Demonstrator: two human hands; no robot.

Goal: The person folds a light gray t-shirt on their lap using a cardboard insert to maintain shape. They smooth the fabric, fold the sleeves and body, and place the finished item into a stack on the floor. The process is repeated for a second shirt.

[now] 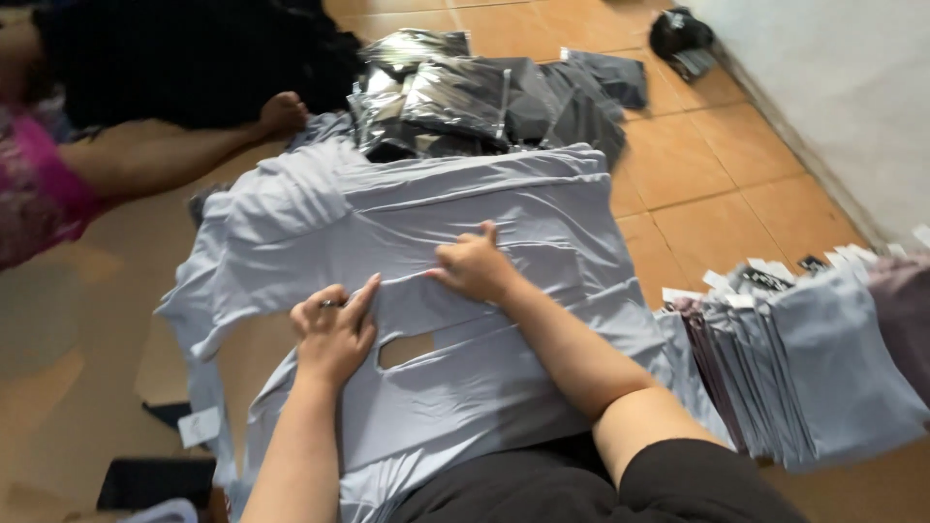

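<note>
A pale grey-blue garment (426, 213) lies spread out on the floor in front of me. My left hand (336, 324) pinches a fold of its fabric near the neck opening, a ring on one finger. My right hand (475, 266) presses down on the cloth just right of it, fingers curled on a fold. A gap in the fabric (407, 349) shows the floor below, between my forearms.
A stack of folded grey garments with tags (804, 358) stands at the right. Shiny bagged garments (465, 97) pile up behind the cloth. Another person's arm and hand (194, 145) reach in from the left. A white wall (833, 77) runs along the right; orange tiles (697, 165) lie beside it.
</note>
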